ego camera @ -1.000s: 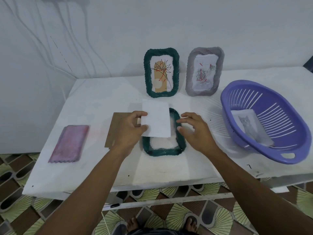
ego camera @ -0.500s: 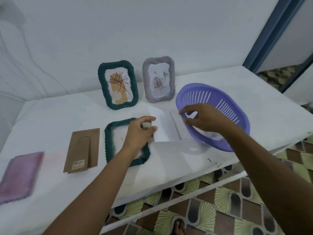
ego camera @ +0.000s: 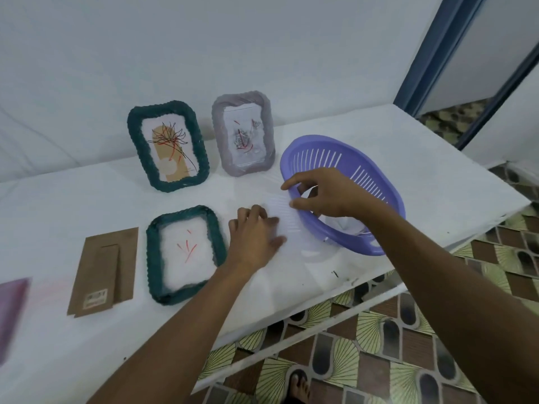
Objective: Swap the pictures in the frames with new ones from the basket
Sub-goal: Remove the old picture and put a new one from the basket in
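We found the thin white paper sheet [ego camera: 284, 212] at centre frame on the table [ego camera: 408, 158], fingers of the left hand [ego camera: 253, 237] pinching its edge. We judged it light, floppy, best taken by a border. The right hand [ego camera: 329, 192] hung over the purple plastic basket [ego camera: 388, 199], grasp undeterminable; one pale picture [ego camera: 335, 225] lay inside.

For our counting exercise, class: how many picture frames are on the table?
3: green standing frame at the back, grey frame upright beside it, flat green frame in front. The purple object cut off at left may be another.
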